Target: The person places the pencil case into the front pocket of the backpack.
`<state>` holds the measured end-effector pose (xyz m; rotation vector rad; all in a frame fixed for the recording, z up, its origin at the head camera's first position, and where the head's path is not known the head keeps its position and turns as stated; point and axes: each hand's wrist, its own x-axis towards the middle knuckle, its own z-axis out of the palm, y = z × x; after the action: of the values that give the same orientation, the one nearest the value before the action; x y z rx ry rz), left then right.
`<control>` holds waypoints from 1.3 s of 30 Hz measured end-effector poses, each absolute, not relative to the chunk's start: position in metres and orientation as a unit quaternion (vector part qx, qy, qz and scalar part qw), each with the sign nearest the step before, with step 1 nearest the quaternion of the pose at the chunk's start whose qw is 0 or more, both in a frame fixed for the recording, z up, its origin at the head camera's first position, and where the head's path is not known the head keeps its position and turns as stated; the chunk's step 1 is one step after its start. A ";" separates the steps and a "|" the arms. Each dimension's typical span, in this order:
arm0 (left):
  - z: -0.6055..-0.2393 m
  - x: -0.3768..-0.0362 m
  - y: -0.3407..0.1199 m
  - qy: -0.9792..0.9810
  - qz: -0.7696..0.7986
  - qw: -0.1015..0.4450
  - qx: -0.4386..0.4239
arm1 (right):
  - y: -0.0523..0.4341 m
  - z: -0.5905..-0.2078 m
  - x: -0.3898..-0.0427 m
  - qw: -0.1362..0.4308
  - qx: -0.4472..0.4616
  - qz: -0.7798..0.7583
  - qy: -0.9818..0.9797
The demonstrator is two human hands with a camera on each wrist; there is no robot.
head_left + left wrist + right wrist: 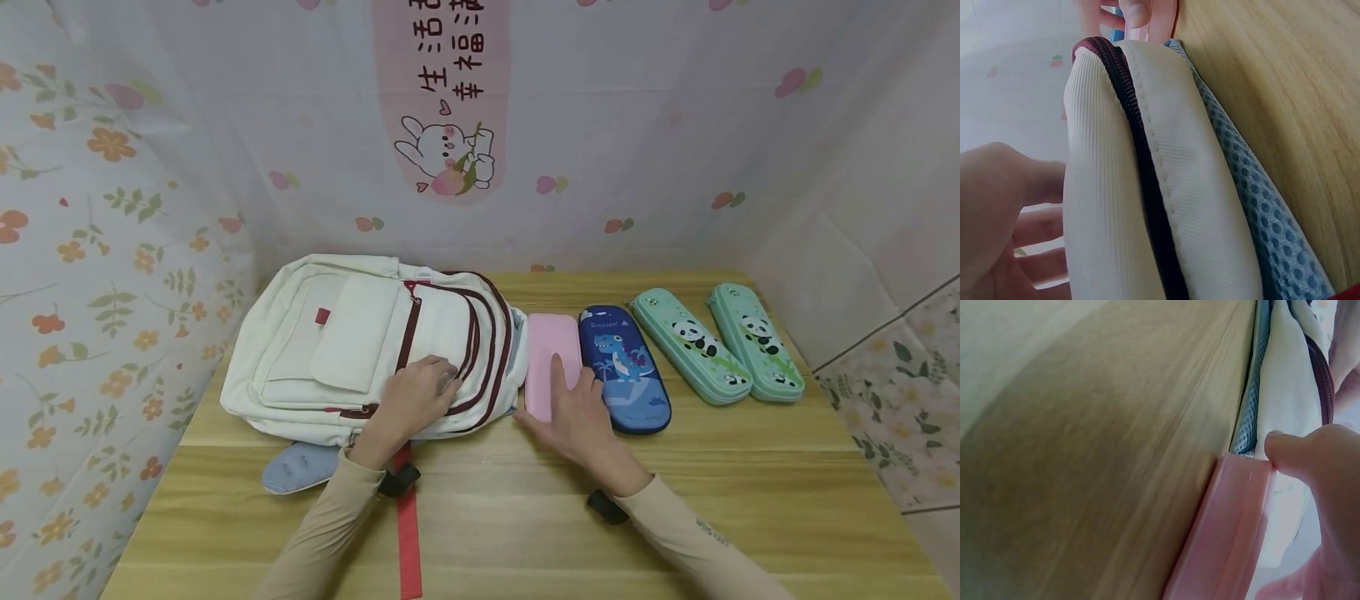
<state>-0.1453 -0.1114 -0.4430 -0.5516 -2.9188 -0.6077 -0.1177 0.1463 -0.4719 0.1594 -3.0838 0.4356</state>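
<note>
A cream backpack (360,333) with dark red zips lies on its side on the wooden table. My left hand (420,392) rests on its front, near the zipped end; in the left wrist view the fingers (1041,250) lie along the cream fabric. A pink pencil case (543,340) lies against the bag's right end. My right hand (581,421) is over it, with the index finger extended along its top. In the right wrist view, the thumb (1291,450) is by the case's end corner. A blue dinosaur pencil case (626,375) lies right beside the pink one.
Two mint-green panda pencil cases (693,342) lie farther right. A red strap (408,533) hangs from the bag toward the table's front, and a blue-grey padded strap (300,468) sticks out underneath. Printed cloth (600,133) stands behind the table and along its sides.
</note>
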 end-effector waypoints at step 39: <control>-0.409 -0.148 -0.151 -0.847 -0.379 0.320 -0.192 | 0.166 -0.441 -0.124 0.052 -0.050 0.263 -0.962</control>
<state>-0.1482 -0.1506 -0.4094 -0.5048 -2.2264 -0.9967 -0.1242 0.1661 -0.4411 -0.1511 -2.9253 0.8006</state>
